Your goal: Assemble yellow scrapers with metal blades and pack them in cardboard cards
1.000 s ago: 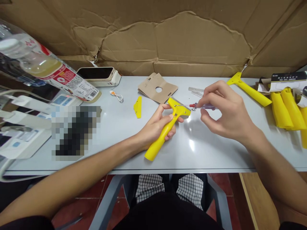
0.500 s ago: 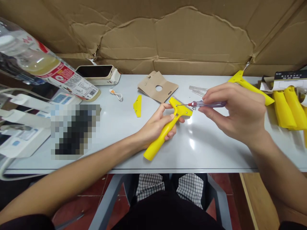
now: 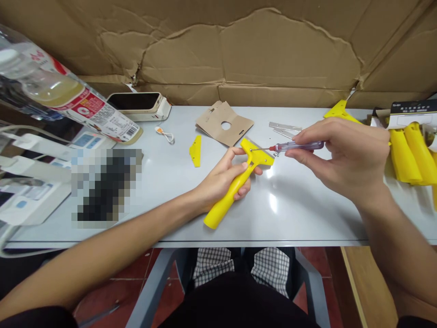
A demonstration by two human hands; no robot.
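My left hand (image 3: 223, 180) is wrapped round a yellow scraper (image 3: 225, 200), its wide head tilted up to the right and its round handle end toward the table's front edge. Between thumb and fingers, my right hand (image 3: 344, 157) holds a small screwdriver (image 3: 287, 146) with a clear purplish handle. The screwdriver's tip meets the scraper head near its upper left screw hole. Small screws (image 3: 276, 155) lie just right of the head. Left of my left hand is a loose yellow plate (image 3: 195, 151). Metal blades (image 3: 285, 126) rest behind the screwdriver.
Brown card pieces (image 3: 218, 122) lie at the back. Another yellow scraper (image 3: 339, 110) and several yellow handles (image 3: 404, 155) are at the right. Bottles (image 3: 85, 105), a phone (image 3: 136, 100), a short cable (image 3: 165, 134) and power strips (image 3: 37, 196) are at the left. Cardboard (image 3: 252, 54) stands behind.
My right hand has shifted slightly right and its fingers sit a little further back on the screwdriver handle. My left hand and the scraper have hardly moved.
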